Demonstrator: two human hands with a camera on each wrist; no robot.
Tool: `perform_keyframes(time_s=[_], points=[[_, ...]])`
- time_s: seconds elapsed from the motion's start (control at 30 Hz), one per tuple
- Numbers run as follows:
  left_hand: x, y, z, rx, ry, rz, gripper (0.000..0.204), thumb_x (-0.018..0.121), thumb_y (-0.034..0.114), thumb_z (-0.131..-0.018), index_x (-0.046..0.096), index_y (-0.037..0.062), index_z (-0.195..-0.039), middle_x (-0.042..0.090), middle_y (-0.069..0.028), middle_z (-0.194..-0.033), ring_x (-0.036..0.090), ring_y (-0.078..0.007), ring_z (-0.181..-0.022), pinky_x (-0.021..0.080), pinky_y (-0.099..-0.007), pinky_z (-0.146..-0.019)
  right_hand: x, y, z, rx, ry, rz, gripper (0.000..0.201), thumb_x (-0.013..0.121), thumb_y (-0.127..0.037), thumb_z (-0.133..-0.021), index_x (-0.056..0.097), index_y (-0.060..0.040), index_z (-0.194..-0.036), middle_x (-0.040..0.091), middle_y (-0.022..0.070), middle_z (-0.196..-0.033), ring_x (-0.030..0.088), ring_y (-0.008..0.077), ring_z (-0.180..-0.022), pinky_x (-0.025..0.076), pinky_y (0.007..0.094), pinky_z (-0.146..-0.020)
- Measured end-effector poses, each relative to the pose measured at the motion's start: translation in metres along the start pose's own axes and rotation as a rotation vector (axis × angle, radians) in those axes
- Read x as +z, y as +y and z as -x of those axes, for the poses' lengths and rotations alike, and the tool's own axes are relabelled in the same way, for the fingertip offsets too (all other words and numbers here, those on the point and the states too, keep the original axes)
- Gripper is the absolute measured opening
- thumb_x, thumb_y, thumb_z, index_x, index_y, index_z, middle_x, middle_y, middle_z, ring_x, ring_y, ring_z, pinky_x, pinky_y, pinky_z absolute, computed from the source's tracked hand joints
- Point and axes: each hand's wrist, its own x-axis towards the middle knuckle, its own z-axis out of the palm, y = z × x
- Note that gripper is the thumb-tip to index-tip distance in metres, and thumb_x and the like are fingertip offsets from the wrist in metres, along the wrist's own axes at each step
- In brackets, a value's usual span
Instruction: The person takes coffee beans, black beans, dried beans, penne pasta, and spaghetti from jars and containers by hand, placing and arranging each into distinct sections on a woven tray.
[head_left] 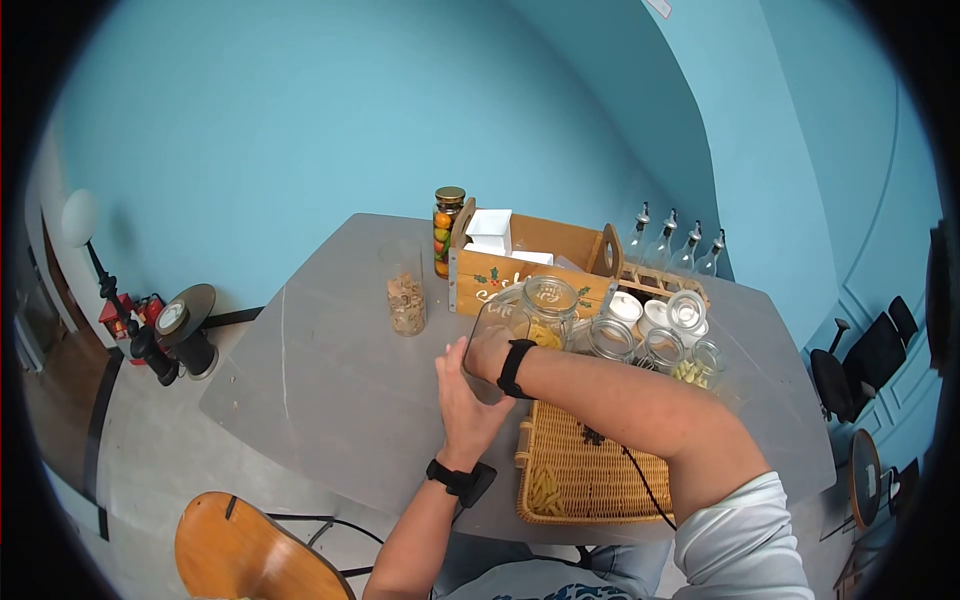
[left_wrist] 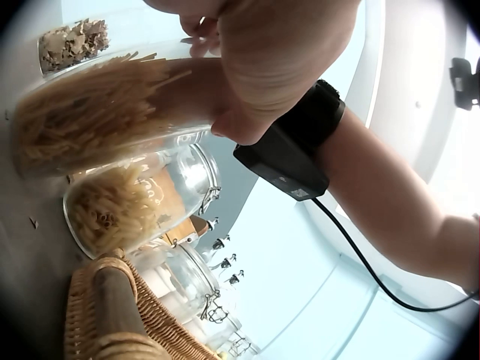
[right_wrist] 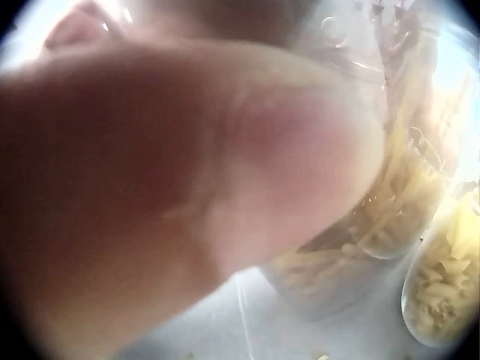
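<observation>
Long pale pasta strips (left_wrist: pixel 82 120) fill the lower part of a tall clear glass jar (left_wrist: pixel 176 139). My left hand (head_left: pixel 470 410) holds this jar from its near left side, fingers along the glass. The right hand (head_left: pixel 490 352) reaches down into the jar's mouth, its fingers inside the glass above and among the pasta in the left wrist view. I cannot tell whether those fingers pinch any strips. A close, blurred part of a hand (right_wrist: pixel 300 172) covers much of the right wrist view. Beside the tall jar stands a clip-top jar (left_wrist: pixel 202 176) of short pasta.
A wicker basket (head_left: pixel 600 490) with some pasta and dark pieces lies under the right forearm. Behind are a wooden crate (head_left: pixel 560 235), a jar of colourful fruit (head_left: pixel 442 235) and several stoppered bottles (head_left: pixel 660 245). A glass of brown flakes (head_left: pixel 406 305) stands left; smaller jars (head_left: pixel 665 347) stand right.
</observation>
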Motion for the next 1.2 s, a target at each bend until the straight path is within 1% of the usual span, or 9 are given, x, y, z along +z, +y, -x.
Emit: perform_keyframes(time_s=[0.1,0.17,0.27,0.37,0.7,0.77,0.9,0.97,1.2], points=[[0.000,0.000,0.004,-0.007,0.011,0.005,0.105,0.095,0.011,-0.061,0.036,0.0001,-0.147,0.049,-0.0158,-0.123,0.053,-0.0316,-0.118,0.043,-0.0419,-0.103,0.012,-0.004,-0.009,0.036,0.006,0.092,0.040,0.077,-0.020,-0.085,0.071,-0.0130,-0.124,0.074,0.0025,-0.121,0.072,0.0222,-0.109,0.057,0.0415,-0.069],[0.002,-0.001,0.006,-0.003,0.019,0.008,0.106,0.096,0.013,-0.061,0.036,0.0002,-0.147,0.049,-0.0155,-0.123,0.053,-0.0312,-0.118,0.043,-0.0415,-0.103,0.012,-0.006,-0.009,0.067,-0.024,0.152,0.034,0.078,-0.023,-0.081,0.074,-0.0157,-0.114,0.075,-0.0014,-0.101,0.074,0.0174,-0.086,0.047,0.0381,-0.051],[0.004,-0.004,0.012,-0.025,0.060,0.021,0.106,0.097,0.016,-0.062,0.035,0.0000,-0.147,0.049,-0.0151,-0.124,0.053,-0.0306,-0.118,0.043,-0.0409,-0.103,0.026,-0.012,-0.029,0.198,-0.024,0.199,0.026,0.078,-0.026,-0.079,0.076,-0.0207,-0.104,0.070,-0.0056,-0.084,0.067,0.0134,-0.066,0.036,0.0339,-0.044],[0.003,-0.004,0.012,-0.060,0.091,0.027,0.106,0.098,0.018,-0.061,0.036,0.0000,-0.146,0.048,-0.0149,-0.125,0.053,-0.0303,-0.117,0.043,-0.0405,-0.103,0.031,-0.011,-0.036,0.172,0.048,0.230,0.022,0.076,-0.029,-0.081,0.076,-0.0242,-0.102,0.068,-0.0074,-0.079,0.066,0.0133,-0.060,0.037,0.0334,-0.044],[-0.006,-0.009,-0.004,-0.025,0.060,-0.017,0.110,0.096,0.016,-0.062,0.032,0.0009,-0.150,0.049,-0.0173,-0.124,0.052,-0.0334,-0.117,0.044,-0.0436,-0.102,0.012,-0.008,-0.032,0.184,0.103,0.163,0.020,0.073,-0.031,-0.086,0.076,-0.0211,-0.103,0.071,-0.0072,-0.085,0.070,0.0125,-0.071,0.044,0.0313,-0.049],[-0.008,-0.005,-0.009,-0.009,0.073,-0.015,0.108,0.095,0.013,-0.063,0.032,0.0016,-0.150,0.050,-0.0191,-0.120,0.054,-0.0371,-0.114,0.046,-0.0456,-0.098,0.003,-0.008,-0.034,0.212,0.026,0.069,0.023,0.069,-0.027,-0.089,0.079,-0.0194,-0.109,0.077,-0.0043,-0.103,0.075,0.0169,-0.092,0.056,0.0373,-0.060],[-0.011,-0.005,-0.016,-0.047,0.045,0.007,0.110,0.096,0.015,-0.063,0.031,0.0018,-0.151,0.048,-0.0176,-0.125,0.052,-0.0337,-0.117,0.044,-0.0440,-0.102,-0.013,-0.005,-0.027,0.201,0.000,0.071,0.023,0.069,-0.027,-0.090,0.079,-0.0189,-0.109,0.077,-0.0050,-0.103,0.075,0.0165,-0.091,0.056,0.0380,-0.059],[-0.012,-0.007,-0.019,-0.074,0.018,0.019,0.111,0.097,0.017,-0.063,0.031,0.0016,-0.151,0.047,-0.0162,-0.130,0.051,-0.0306,-0.121,0.043,-0.0427,-0.105,-0.005,0.000,-0.030,0.144,0.117,0.237,0.013,0.072,-0.029,-0.087,0.075,-0.0237,-0.099,0.070,-0.0069,-0.083,0.069,0.0134,-0.068,0.040,0.0333,-0.045],[-0.013,-0.006,-0.022,-0.005,-0.046,-0.041,0.105,0.091,0.006,-0.064,0.032,0.0037,-0.151,0.048,-0.0179,-0.121,0.053,-0.0365,-0.112,0.046,-0.0439,-0.098,0.020,0.018,-0.051,0.108,0.066,0.331,0.019,0.072,-0.027,-0.086,0.077,-0.0241,-0.104,0.072,-0.0072,-0.088,0.071,0.0155,-0.074,0.050,0.0372,-0.049]])
